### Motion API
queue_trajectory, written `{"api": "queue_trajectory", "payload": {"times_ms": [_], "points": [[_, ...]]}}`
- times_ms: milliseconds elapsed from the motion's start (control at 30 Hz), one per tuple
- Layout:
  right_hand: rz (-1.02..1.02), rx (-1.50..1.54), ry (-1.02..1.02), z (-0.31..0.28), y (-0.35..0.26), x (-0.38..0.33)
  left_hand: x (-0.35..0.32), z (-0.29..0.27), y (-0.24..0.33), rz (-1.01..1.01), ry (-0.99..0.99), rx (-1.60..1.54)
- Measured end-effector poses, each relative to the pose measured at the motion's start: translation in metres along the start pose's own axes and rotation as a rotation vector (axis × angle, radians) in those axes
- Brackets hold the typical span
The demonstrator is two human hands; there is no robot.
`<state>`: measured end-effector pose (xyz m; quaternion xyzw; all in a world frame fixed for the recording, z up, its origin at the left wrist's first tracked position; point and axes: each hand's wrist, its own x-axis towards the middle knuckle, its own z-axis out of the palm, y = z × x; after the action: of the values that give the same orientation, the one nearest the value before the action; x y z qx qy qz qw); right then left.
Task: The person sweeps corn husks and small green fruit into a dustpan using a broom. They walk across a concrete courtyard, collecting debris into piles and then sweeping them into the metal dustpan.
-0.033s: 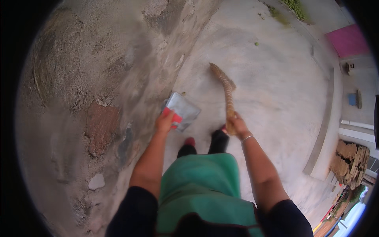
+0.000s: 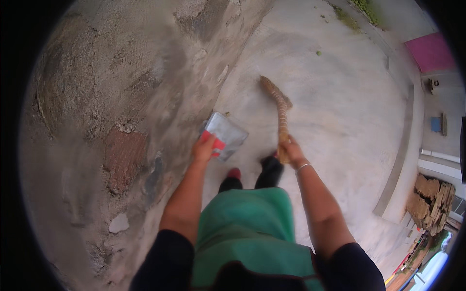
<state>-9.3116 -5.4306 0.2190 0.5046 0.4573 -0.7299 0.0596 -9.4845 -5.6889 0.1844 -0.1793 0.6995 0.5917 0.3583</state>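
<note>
A person stands on a pale concrete floor (image 2: 340, 121) beside a rough, patchy plastered wall (image 2: 121, 97), seen from above. The left hand (image 2: 204, 148) has its fingers closed around the red handle of a grey metal dustpan (image 2: 225, 133); the pan's flat tray extends just beyond the fingertips, tilted, and whether anything lies in it cannot be told. The right hand (image 2: 290, 150), with a thin bangle at the wrist, grips the bound handle of a straw hand broom (image 2: 279, 109), whose bristle end rests on the floor well ahead of the fingers. Far to the right of that hand lie a pink rectangular panel (image 2: 429, 51) and a stack of brownish blocks (image 2: 432, 201).
</note>
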Motion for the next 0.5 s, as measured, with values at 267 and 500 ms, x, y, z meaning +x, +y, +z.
{"api": "queue_trajectory", "payload": {"times_ms": [267, 500], "points": [[-0.079, -0.862, -0.324, -0.056, 0.049, 0.003, 0.02, 0.054, 0.024, 0.013, 0.08, 0.011], [-0.012, -0.548, -0.378, -0.118, -0.099, -0.008, 0.027, 0.09, 0.063, -0.018, 0.156, 0.085]]}}
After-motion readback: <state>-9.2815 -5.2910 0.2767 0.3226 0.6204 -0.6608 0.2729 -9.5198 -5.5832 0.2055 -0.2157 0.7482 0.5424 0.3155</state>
